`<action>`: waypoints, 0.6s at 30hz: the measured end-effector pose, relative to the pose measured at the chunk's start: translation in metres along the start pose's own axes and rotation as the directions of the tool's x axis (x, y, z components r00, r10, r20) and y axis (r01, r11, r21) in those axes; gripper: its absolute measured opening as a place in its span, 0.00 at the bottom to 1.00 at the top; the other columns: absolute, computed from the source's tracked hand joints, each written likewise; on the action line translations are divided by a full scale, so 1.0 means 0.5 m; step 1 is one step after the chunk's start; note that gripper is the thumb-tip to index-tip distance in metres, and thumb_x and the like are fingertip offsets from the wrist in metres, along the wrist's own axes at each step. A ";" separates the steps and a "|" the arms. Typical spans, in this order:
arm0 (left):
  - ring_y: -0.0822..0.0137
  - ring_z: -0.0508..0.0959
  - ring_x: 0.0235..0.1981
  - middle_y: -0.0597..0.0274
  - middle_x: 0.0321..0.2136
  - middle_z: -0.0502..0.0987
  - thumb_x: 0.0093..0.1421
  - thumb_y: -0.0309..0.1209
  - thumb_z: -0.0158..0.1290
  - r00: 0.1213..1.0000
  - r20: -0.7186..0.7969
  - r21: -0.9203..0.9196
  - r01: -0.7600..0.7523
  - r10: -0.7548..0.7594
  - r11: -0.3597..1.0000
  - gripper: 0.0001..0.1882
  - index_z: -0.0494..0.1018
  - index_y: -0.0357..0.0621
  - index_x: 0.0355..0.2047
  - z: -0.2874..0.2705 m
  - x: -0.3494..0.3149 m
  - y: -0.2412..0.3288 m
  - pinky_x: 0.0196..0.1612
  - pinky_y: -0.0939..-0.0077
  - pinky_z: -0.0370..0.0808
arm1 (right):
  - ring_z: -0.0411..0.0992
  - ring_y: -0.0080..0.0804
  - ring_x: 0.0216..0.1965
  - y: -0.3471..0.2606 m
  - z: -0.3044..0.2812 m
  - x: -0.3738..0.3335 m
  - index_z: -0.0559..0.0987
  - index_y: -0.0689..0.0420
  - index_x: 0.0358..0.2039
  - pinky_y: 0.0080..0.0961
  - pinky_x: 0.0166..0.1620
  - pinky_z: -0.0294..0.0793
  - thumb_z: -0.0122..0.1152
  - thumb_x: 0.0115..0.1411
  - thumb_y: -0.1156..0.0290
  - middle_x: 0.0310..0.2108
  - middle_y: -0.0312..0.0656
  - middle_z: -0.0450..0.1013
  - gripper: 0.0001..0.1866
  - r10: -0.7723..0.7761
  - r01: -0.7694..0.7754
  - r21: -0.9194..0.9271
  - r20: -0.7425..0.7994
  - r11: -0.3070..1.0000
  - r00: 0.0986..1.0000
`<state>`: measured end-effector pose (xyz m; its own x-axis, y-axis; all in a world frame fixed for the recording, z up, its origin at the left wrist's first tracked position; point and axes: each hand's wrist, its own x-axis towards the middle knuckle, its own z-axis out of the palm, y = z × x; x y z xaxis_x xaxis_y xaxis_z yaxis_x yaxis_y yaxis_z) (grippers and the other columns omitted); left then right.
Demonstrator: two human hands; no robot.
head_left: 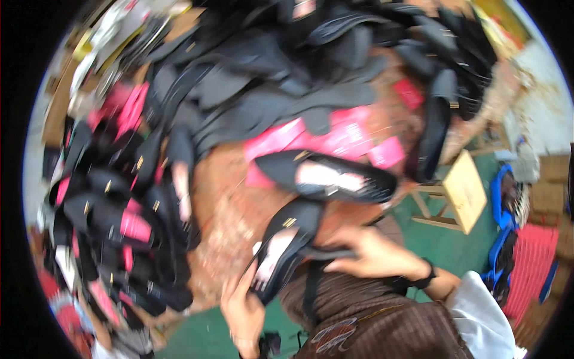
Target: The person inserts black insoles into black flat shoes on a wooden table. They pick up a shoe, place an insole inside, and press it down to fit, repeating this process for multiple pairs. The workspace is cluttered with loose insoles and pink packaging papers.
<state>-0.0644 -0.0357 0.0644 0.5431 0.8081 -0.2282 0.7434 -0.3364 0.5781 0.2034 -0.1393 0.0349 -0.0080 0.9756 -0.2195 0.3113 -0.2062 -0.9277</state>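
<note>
Item in hand: black pointed flat shoe [281, 251], pale insole up, small gold trim near the toe, held over the near edge of the counter [230, 215].
Left hand [242, 308]: closed on the heel end of the shoe from below, fingers curled round the rim.
Right hand [373, 254]: wrist bearing a dark watch, fingers pinched on a black strap or insert piece [323, 254] at the shoe's side; exact piece blurred.
Second shoe [332, 178]: same kind, lying flat on the counter just beyond, toe to the left, apart from both hands.
Surroundings: heap of black cut pieces [269, 90] further back; pink cards [335, 140] beside it; rows of finished black shoes [119, 221] at left; wooden stool [460, 191] on green floor at right.
Handling advice, as judgement: keep heel braced firmly in left palm; feed dark piece in flat, aligned to the shoe's edge; avoid creasing the insole; keep shoe clear of the loose stock.
</note>
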 end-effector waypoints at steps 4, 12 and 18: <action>0.57 0.74 0.49 0.44 0.51 0.74 0.64 0.26 0.45 0.977 -0.030 -0.316 0.191 -0.211 0.929 0.21 0.69 0.29 0.56 -0.054 -0.117 0.078 0.56 0.65 0.69 | 0.75 0.62 0.37 -0.055 0.086 0.016 0.64 0.59 0.53 0.50 0.37 0.76 0.63 0.60 0.55 0.39 0.59 0.74 0.29 -0.108 0.079 0.151 0.194 0.985 0.975; 0.46 0.65 0.62 0.38 0.63 0.63 0.69 0.38 0.43 0.947 -0.320 -0.131 -0.084 0.039 0.988 0.29 0.59 0.32 0.65 -0.050 -0.111 0.178 0.65 0.57 0.58 | 0.75 0.47 0.45 -0.117 0.150 0.024 0.64 0.60 0.56 0.42 0.46 0.75 0.69 0.54 0.50 0.47 0.56 0.71 0.38 -0.226 0.304 0.374 -0.237 0.876 0.945; 0.45 0.63 0.63 0.42 0.65 0.61 0.65 0.29 0.51 0.969 0.073 -0.267 -0.210 0.237 0.940 0.36 0.50 0.30 0.68 0.080 0.010 0.309 0.66 0.60 0.57 | 0.73 0.51 0.52 -0.057 -0.082 -0.075 0.63 0.64 0.55 0.36 0.54 0.70 0.66 0.55 0.46 0.46 0.59 0.72 0.40 -0.093 0.234 0.136 -0.646 0.963 0.758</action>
<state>0.0689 -0.1030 0.1213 0.7310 0.6676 -0.1412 0.4808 -0.3571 0.8008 0.2341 -0.1670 0.0818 0.5787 0.8074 0.1149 0.1686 0.0194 -0.9855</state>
